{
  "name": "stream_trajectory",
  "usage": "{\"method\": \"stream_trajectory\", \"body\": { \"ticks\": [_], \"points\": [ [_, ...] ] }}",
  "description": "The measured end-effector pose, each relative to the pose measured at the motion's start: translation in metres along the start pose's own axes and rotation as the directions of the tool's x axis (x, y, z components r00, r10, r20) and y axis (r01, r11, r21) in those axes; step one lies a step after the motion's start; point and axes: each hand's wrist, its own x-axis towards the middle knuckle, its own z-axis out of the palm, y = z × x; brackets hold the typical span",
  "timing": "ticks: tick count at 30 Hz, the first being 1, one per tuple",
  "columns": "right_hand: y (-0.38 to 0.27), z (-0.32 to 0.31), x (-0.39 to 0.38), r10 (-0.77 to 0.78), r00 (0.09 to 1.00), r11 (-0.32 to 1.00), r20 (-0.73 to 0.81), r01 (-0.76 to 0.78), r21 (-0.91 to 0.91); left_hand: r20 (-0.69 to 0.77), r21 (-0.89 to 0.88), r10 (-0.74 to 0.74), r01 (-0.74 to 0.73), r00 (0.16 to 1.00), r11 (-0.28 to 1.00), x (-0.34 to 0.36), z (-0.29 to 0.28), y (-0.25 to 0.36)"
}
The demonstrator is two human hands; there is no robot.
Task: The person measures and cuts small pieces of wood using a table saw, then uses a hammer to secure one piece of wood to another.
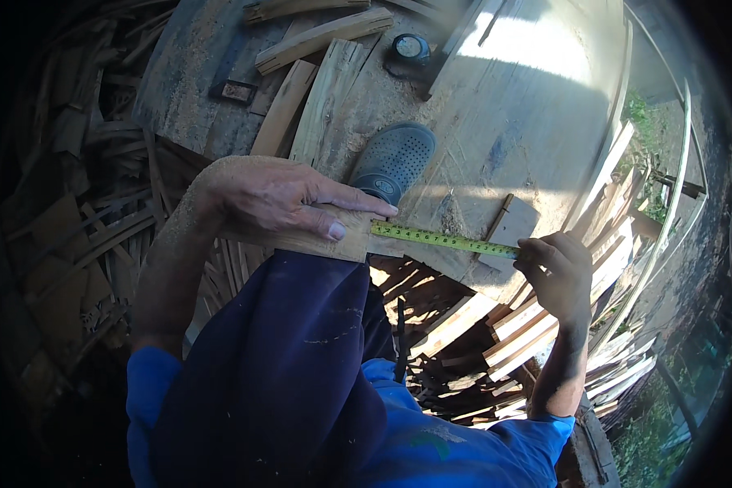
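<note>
A short wooden board (317, 237) lies across my raised knee in dark trousers. My left hand (272, 193) holds it from above, thumb pressed on its face and forefinger stretched along the far edge; the other fingers are partly hidden. From the board's right end a yellow measuring tape (443, 238) runs out to the right, near the left fingertip. My right hand (557, 268) is closed on the tape's other end; any tape case there is hidden by the fingers. Sawdust coats my left forearm.
My shoe (393, 160), a grey perforated clog, stands on a dusty worktop (537, 122). Wood strips (327, 102) and a small round dark object (410, 46) lie toward the back. Scrap wood (98, 220) is heaped at left, with stacked slats (529, 329) at lower right.
</note>
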Motion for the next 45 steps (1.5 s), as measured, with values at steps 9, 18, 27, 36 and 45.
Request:
{"method": "stream_trajectory", "body": {
  "ticks": [9,18,27,36,45],
  "points": [
    [-0.001,0.007,-0.005,0.018,1.0,1.0,-0.016,-0.018,-0.002,0.001,-0.042,-0.009,0.009,1.0,0.999,0.001,0.002,-0.003],
    [-0.002,0.01,-0.008,0.009,1.0,1.0,-0.029,-0.009,-0.004,0.013,-0.042,-0.039,0.039,0.999,0.998,0.004,-0.002,0.003],
    [-0.013,-0.004,-0.004,0.171,0.984,0.982,0.051,-0.174,0.069,-0.013,-0.012,-0.092,0.092,0.996,0.996,0.002,-0.003,0.003],
    [-0.025,0.031,0.004,0.798,0.603,0.006,-0.018,0.022,1.0,-0.153,-0.092,0.007,-0.021,0.988,0.996,0.01,0.001,-0.001],
    [-0.053,0.07,0.058,0.757,0.643,-0.088,-0.115,0.275,0.957,-0.108,-0.166,0.07,-0.087,0.992,0.982,0.018,-0.003,-0.002]
  ]
}}
